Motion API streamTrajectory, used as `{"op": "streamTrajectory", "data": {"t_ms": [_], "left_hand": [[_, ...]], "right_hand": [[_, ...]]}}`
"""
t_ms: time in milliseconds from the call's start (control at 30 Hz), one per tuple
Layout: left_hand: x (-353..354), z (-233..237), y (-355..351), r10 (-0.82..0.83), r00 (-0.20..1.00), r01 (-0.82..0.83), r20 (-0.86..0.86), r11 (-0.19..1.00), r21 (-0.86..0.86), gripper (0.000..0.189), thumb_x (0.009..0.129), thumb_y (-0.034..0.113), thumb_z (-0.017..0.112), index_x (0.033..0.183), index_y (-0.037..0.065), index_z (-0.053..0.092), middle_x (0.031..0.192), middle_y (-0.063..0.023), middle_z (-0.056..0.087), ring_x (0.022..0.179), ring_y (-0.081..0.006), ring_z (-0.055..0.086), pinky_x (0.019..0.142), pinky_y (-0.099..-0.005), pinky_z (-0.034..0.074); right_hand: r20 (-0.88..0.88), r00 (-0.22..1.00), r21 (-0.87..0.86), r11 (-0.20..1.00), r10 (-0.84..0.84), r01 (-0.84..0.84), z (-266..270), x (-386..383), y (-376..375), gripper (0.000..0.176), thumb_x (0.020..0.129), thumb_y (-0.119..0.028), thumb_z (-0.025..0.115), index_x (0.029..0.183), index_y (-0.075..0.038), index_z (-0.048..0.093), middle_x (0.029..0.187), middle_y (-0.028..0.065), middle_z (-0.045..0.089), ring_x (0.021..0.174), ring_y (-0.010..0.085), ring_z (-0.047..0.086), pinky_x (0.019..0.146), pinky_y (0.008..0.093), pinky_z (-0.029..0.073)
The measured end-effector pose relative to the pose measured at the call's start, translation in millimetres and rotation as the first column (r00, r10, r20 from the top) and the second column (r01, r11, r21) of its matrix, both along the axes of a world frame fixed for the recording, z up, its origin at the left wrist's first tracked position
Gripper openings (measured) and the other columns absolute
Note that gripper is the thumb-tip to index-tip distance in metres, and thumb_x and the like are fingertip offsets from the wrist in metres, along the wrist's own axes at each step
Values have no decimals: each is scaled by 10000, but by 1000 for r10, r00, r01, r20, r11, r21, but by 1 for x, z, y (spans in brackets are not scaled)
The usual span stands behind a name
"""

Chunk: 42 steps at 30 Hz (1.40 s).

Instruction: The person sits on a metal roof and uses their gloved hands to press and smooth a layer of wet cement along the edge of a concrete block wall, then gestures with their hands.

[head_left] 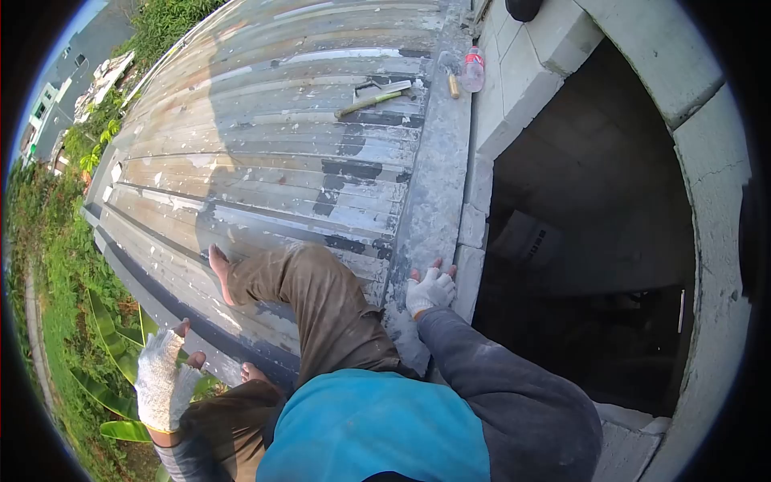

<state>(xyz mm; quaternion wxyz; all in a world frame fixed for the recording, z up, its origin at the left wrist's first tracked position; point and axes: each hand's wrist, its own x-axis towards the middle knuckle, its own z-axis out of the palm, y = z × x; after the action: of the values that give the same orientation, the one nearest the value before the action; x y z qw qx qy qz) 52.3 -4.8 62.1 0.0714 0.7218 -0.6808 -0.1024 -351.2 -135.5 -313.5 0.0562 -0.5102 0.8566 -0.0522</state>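
My right hand (431,289), in a white glove with bare fingertips, rests on the grey flashing strip (434,161) beside the block wall. Its fingers are spread and nothing shows in them. My left hand (163,377), in a dirty white glove, is raised at the roof's lower left edge, near my knee. Its thumb and a finger stand apart, and I see nothing held; the other fingers are partly hidden. Farther up the metal roof (281,169) lies a tool with a long yellowish handle (371,102), beside a grey metal piece (393,87). Neither hand touches them.
A clear plastic bottle (473,72) and a short wooden handle-like piece (454,86) sit on the upper flashing. To the right, a dark opening (594,225) drops between block walls (514,88). Plants (64,265) lie below the roof's left edge.
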Motion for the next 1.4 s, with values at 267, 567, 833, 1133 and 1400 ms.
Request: {"op": "streamTrajectory", "data": {"t_ms": [267,567,833,1133,1400], "left_hand": [[-3,-4,3,-10,1000,10,4,999,-50,510,803,110,759,1298,63,647,1026,-208,644,997,-446,612,924,-492,482],[-4,-5,-1,-7,1000,7,27,1000,3,521,805,133,769,1310,72,652,1126,-204,677,1108,-446,616,1010,-497,473],[-3,-10,1,-5,999,5,36,1000,-19,570,770,155,803,1314,86,649,1132,-186,689,1101,-436,625,1038,-519,463],[-6,-2,-4,2,1000,-2,7,1000,28,564,757,122,808,1298,79,654,1089,-195,687,1064,-436,630,996,-497,483],[-3,-10,-2,-92,995,88,-29,990,-107,589,717,96,821,1283,82,657,1015,-177,686,908,-430,631,848,-494,498]], "right_hand": [[6,1000,3,1000,5,-5,0,-1,-1,788,949,-557,572,1580,-127,377,1568,348,331,1348,452,444,1122,559,320],[52,999,62,998,-11,8,11,0,-1,777,962,-562,553,1580,-127,375,1583,336,308,1344,441,445,1119,561,322],[27,1000,31,999,-9,8,4,0,-1,776,957,-559,555,1581,-134,379,1573,333,330,1340,440,444,1123,565,315],[65,998,56,998,-15,11,12,0,-2,752,940,-547,594,1532,-110,438,1562,339,342,1331,435,454,1116,551,326],[30,1000,16,1000,-10,9,4,0,-2,761,943,-553,590,1542,-115,419,1588,333,303,1336,429,453,1119,545,328]]}}
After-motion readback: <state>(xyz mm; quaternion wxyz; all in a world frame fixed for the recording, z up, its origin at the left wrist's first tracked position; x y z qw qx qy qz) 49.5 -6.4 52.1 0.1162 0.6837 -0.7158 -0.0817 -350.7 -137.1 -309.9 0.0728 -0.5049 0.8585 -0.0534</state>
